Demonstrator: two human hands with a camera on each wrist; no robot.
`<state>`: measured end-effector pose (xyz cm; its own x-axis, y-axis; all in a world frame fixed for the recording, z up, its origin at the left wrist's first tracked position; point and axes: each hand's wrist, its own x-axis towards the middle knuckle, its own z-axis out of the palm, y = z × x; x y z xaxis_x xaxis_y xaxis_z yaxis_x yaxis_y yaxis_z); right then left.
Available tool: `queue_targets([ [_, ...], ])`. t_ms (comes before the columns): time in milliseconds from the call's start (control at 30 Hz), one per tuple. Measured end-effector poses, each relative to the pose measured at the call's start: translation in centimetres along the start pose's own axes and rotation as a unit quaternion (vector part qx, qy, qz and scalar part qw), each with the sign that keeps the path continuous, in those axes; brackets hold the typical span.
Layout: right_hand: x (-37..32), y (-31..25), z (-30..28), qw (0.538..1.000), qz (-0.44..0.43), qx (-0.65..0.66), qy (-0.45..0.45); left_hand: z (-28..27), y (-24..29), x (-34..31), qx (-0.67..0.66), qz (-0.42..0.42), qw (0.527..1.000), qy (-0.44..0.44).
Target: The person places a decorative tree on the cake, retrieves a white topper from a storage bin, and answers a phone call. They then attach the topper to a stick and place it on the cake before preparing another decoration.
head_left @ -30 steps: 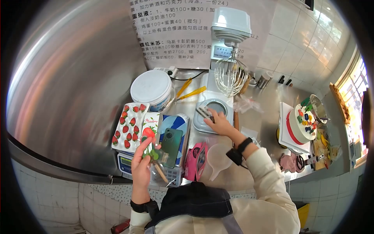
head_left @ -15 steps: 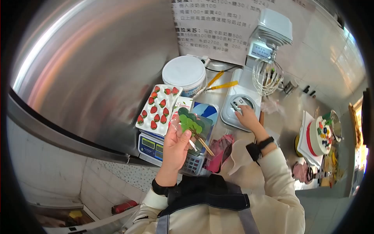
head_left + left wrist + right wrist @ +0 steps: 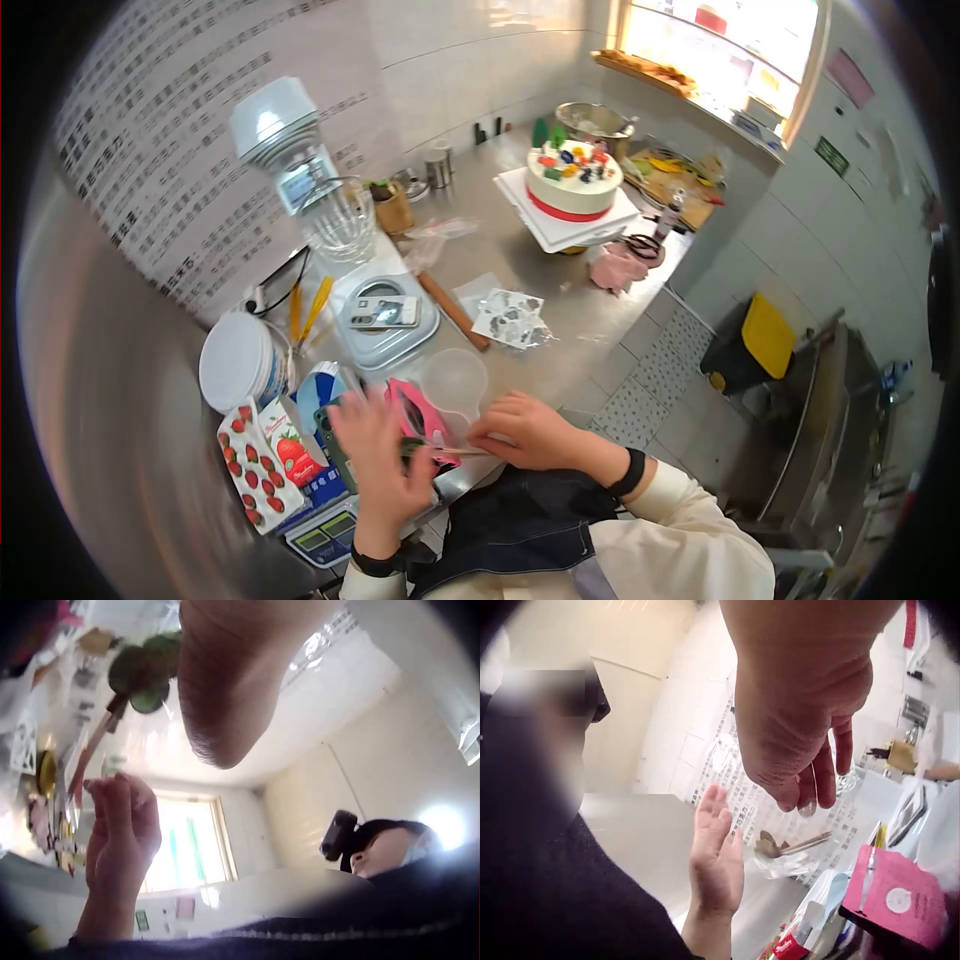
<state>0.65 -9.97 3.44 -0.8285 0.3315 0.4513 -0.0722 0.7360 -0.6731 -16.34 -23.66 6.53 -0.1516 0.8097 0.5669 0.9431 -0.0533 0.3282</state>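
Note:
Green tree-shaped cake toppers (image 3: 142,675) with wooden sticks, in clear plastic (image 3: 791,866), are between my hands above the counter's front edge. My left hand (image 3: 380,450) is beside the green end, blurred, its fingers straight and spread. At the stick end, my right hand (image 3: 530,432) has its fingers curled, with thumb and fingertips pinching there. The same sticks (image 3: 806,844) show below the right fingertips in the right wrist view. A white phone (image 3: 390,312) lies on the mixer's grey base (image 3: 385,352). Below the hands is a pink pouch (image 3: 900,896).
Strawberries (image 3: 262,470) in a tray, a strawberry carton (image 3: 292,445), a white bucket (image 3: 235,360) and a scale (image 3: 325,535) stand left. The mixer's whisk (image 3: 345,225) hangs behind. A decorated cake (image 3: 572,185) is at the far right. A clear funnel (image 3: 455,380) lies near the hands.
The head view has turned right. My right hand has left the phone on the mixer base and come to the topper's sticks. My left hand, which held the toppers, has spread its fingers.

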Motion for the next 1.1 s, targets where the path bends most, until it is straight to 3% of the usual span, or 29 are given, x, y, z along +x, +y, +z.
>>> queue_targets([
  [33, -1.4, -0.3, -0.4, 0.999, -0.009, -0.046, -0.004, 0.2, 1.8, 1.1, -0.006, 0.046, 0.997, -0.064],
  [100, -3.5, -1.0, -1.4, 0.999, -0.009, -0.031, 0.013, 2.5, 3.8, 1.7, -0.147, 0.105, 0.973, -0.143],
  [133, -4.3, -1.3, -2.0, 1.0, -0.013, -0.01, 0.023, 3.4, 4.8, 1.5, -0.148, 0.107, 0.973, -0.143],
  [200, -5.8, -1.6, -3.2, 0.998, -0.008, -0.036, 0.042, 5.1, 6.5, 0.4, -0.316, -0.093, 0.914, -0.238],
  [267, -6.8, -1.7, -4.1, 0.997, -0.004, -0.058, 0.059, 6.0, 7.0, 0.5, -0.345, -0.112, 0.902, -0.233],
  [333, -7.7, -1.5, -5.0, 0.988, 0.114, -0.018, 0.106, 7.2, 7.7, 0.5, -0.373, -0.136, 0.89, -0.225],
  [367, -8.1, -0.9, -5.3, 0.988, 0.109, -0.017, 0.105, 7.9, 8.1, 0.7, -0.382, -0.156, 0.882, -0.226],
  [433, -8.7, 0.6, -5.9, 0.967, 0.054, -0.059, 0.243, 9.5, 9.7, 1.4, -0.389, -0.19, 0.875, -0.217],
  [467, -9.0, 1.2, -7.1, 0.968, 0.05, -0.057, 0.239, 10.4, 10.6, 1.6, -0.387, -0.192, 0.876, -0.212],
  [533, -9.4, 2.1, -9.8, 0.948, -0.106, -0.252, 0.159, 12.6, 12.0, 1.7, -0.427, -0.233, 0.848, -0.209],
  [567, -9.8, 2.8, -10.7, 0.939, -0.101, -0.296, 0.142, 13.9, 12.7, 1.9, -0.424, -0.24, 0.849, -0.206],
  [733, -12.3, 6.6, -15.3, 0.954, -0.094, -0.239, 0.154, 18.1, 17.4, 3.8, -0.544, -0.282, 0.779, -0.135],
  [800, -13.1, 7.9, -16.9, 0.957, -0.11, -0.224, 0.148, 19.6, 19.2, 4.2, -0.525, -0.288, 0.794, -0.108],
  [867, -14.0, 9.2, -18.0, 0.957, -0.119, -0.229, 0.13, 20.6, 20.6, 4.5, -0.399, -0.306, 0.85, -0.159],
  [933, -14.6, 10.1, -19.1, 0.956, -0.139, -0.224, 0.129, 21.6, 21.7, 5.1, -0.384, -0.305, 0.863, -0.124],
  [1000, -15.4, 11.2, -19.6, 0.955, -0.147, -0.219, 0.133, 21.9, 22.3, 6.2, -0.256, -0.293, 0.899, -0.2],
  [1100, -16.5, 13.0, -19.8, 0.955, -0.123, -0.215, 0.162, 23.3, 23.2, 7.8, -0.285, -0.267, 0.902, -0.184],
])
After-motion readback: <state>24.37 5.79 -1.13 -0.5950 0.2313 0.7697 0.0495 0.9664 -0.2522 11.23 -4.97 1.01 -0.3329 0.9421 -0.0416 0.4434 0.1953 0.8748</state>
